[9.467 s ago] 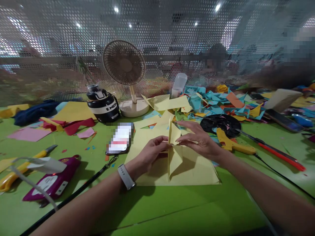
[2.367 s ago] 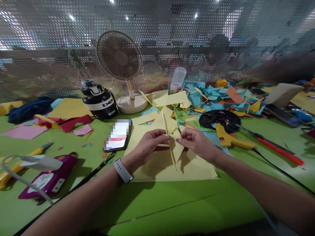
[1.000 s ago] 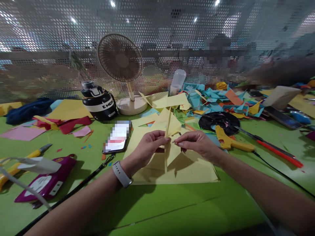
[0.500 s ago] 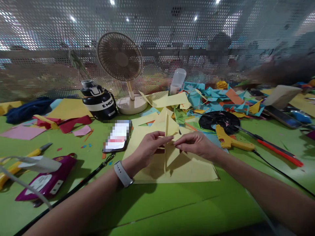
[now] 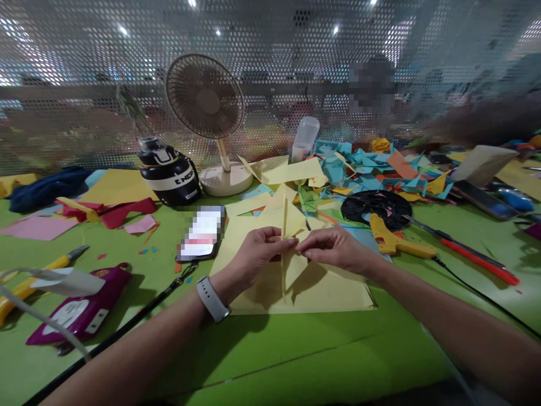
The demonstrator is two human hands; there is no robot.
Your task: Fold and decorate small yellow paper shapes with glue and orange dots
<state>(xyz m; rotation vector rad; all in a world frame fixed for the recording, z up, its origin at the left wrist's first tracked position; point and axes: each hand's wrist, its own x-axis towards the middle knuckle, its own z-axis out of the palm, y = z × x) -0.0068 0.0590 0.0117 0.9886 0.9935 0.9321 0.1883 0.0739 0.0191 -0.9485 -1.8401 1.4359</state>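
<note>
A folded piece of pale yellow paper (image 5: 291, 270) stands upright, its narrow edge towards me. My left hand (image 5: 262, 251) is closed on it from the left, thumb in front and fingers behind. On the other side my right hand (image 5: 327, 247) has thumb and forefinger pinched together at the paper's right part; the exact contact is hard to make out. Beneath both hands lie larger pale yellow sheets (image 5: 249, 301) on the green table (image 5: 313, 349).
A phone (image 5: 202, 234), a black and white bottle (image 5: 171, 177) and a fan (image 5: 226, 179) stand left of centre. Pliers (image 5: 46, 270) and a purple power strip (image 5: 84, 310) lie nearer left. Rightward are a yellow glue gun (image 5: 397, 242), a black reel (image 5: 376, 208), a red-handled tool (image 5: 477, 260) and blue paper scraps (image 5: 363, 163).
Both hands stay at the folded paper. My right fingertips have shifted slightly down and left, and my left thumb sits slightly lower. The other things lie as before.
</note>
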